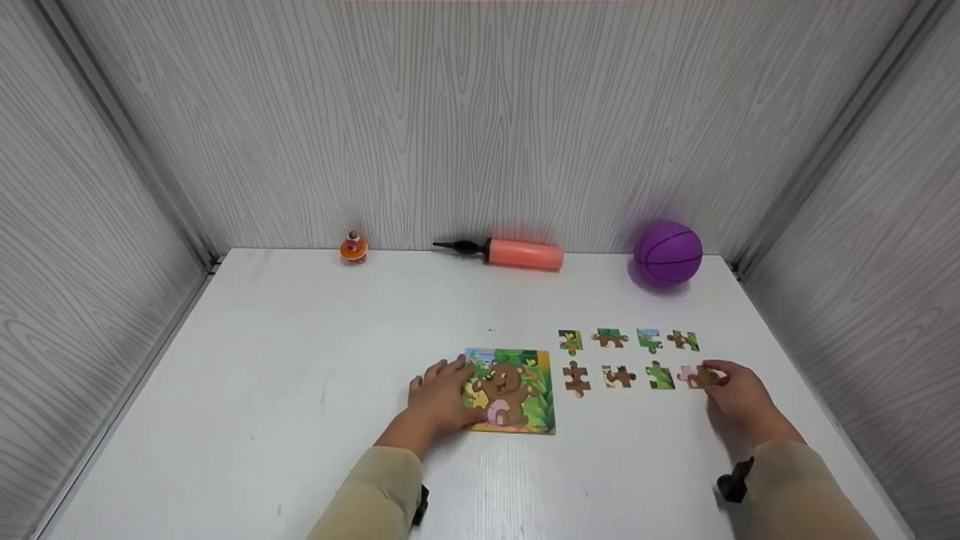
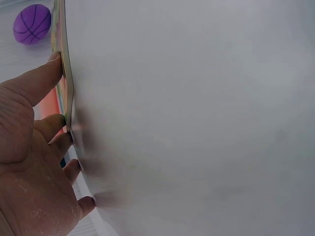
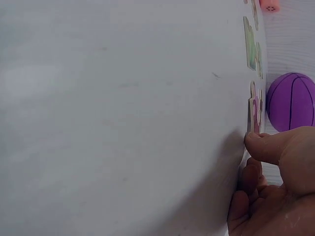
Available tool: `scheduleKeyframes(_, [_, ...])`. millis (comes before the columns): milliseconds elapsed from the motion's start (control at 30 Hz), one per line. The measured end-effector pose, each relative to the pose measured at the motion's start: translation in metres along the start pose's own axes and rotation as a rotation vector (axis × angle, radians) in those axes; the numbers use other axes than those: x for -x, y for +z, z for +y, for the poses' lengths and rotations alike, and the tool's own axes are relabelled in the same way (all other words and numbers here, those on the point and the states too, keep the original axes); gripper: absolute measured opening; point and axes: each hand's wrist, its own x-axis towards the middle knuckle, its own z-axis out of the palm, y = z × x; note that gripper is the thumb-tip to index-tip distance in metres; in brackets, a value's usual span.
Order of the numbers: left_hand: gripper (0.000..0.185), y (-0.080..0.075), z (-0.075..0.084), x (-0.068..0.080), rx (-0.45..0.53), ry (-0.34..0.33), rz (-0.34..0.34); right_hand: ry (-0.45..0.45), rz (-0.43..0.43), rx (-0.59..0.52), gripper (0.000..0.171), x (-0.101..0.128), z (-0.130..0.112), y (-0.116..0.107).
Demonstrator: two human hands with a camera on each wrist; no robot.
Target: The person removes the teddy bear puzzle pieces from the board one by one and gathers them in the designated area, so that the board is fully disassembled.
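Observation:
A square jigsaw puzzle board (image 1: 517, 390) with a brown bear picture lies at the middle of the table. My left hand (image 1: 442, 401) rests at its left side, thumb and index fingertips touching the board and the other fingertips down on the table, as the left wrist view shows. At the right end of the front row of loose pieces, my right hand (image 1: 739, 390) pinches a pink-and-brown puzzle piece (image 1: 688, 376) between thumb and fingers. In the right wrist view the thumb (image 3: 266, 146) covers the near end of that piece (image 3: 254, 110).
Several other puzzle pieces (image 1: 619, 376) lie in two rows right of the board. Along the back wall are a small orange toy (image 1: 353, 247), an orange hand pump (image 1: 525, 255) with a black nozzle, and a purple ball (image 1: 669, 253). Panels enclose the table's back and sides.

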Motion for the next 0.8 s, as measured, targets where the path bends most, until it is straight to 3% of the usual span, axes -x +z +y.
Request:
scheduleKeyframes(433, [0.094,0.002,0.0,-0.002,0.001,-0.006,-0.007,0.084,0.041,-0.017,0.066,0.004,-0.015,0.006])
scheduleKeyframes(633, [0.093,0.001,0.0,-0.002,-0.002,-0.001,-0.009,0.0,0.134,-0.012,0.061,0.007,-0.069,0.029])
scheduleKeyframes(800, [0.093,-0.001,0.0,0.0,-0.004,0.0,-0.007,-0.109,0.122,-0.025,0.058,0.011,-0.122,0.064])
